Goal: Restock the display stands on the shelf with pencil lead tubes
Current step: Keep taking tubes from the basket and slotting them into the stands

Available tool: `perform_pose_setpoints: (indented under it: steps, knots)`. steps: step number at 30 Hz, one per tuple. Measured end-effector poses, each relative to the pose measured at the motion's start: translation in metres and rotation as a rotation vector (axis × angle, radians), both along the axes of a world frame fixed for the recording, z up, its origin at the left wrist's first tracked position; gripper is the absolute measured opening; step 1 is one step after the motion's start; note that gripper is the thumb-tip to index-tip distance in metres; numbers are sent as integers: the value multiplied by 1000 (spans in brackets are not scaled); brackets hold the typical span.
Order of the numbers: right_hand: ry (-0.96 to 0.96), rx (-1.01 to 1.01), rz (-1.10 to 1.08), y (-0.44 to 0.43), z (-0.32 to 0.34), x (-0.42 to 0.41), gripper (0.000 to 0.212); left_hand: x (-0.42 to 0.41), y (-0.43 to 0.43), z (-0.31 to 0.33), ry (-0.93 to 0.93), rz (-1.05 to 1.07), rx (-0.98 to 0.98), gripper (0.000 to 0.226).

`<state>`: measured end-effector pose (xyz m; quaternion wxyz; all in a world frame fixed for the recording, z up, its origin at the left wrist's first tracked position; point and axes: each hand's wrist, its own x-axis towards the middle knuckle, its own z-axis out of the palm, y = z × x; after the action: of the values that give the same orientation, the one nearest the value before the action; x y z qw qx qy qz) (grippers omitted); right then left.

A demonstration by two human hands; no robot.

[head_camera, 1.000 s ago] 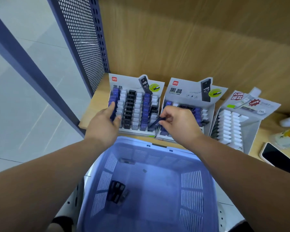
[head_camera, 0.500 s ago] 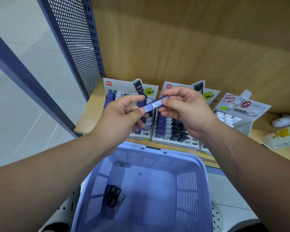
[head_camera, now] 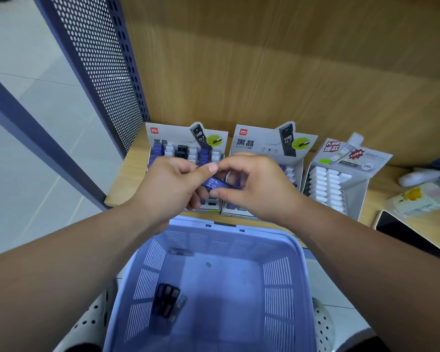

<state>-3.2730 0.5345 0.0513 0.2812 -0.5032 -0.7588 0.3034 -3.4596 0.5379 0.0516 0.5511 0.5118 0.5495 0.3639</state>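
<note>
Both hands hold one blue pencil lead tube (head_camera: 214,184) marked HB 0.7, just in front of the display stands. My left hand (head_camera: 172,185) pinches its left end with the thumb on top. My right hand (head_camera: 255,185) grips its right end. Behind the hands, the left display stand (head_camera: 186,138) holds rows of blue, white and black tubes. The middle display stand (head_camera: 267,142) is mostly hidden by my right hand. A third stand (head_camera: 341,174) on the right holds white tubes. Several black tubes (head_camera: 168,302) lie in the lilac basket (head_camera: 280,295).
The stands sit on a wooden shelf (head_camera: 127,184) with a wooden back wall. A perforated dark metal panel (head_camera: 99,67) closes the shelf's left side. A phone (head_camera: 407,236), a tissue pack (head_camera: 417,199) and a white object (head_camera: 419,175) lie at the right.
Both hands lifted from the stands with a blue tube held between them. Since half a second ago the tube has turned from near level to slanting down to the right.
</note>
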Motion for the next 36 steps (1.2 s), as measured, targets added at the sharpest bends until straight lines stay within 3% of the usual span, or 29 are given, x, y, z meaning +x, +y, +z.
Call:
perform_pose_setpoints:
  steps: [4,7,9,11,13,17,25,36]
  knots:
    - [53,-77,-40,1,-2,-9,39,3,2,-1,49,-56,-16,36]
    - [113,-170,-149,10,-7,-6,46,-5,12,-5,116,41,32,26]
    - [94,-229,-216,14,-10,-1,40,-22,23,-17,390,162,154,18]
    - [92,-255,-262,17,-16,1,28,-44,31,-33,682,197,203,35]
    - [85,-253,-306,18,-22,2,20,-59,32,-47,777,146,108,49]
    - [11,-145,-304,23,-35,4,21,-66,23,-64,752,33,-19,56]
    - [-183,-3,-218,23,-58,6,10,-61,26,-73,669,115,-23,58]
    - [-188,61,-190,21,-64,-3,7,-58,23,-71,680,115,-12,59]
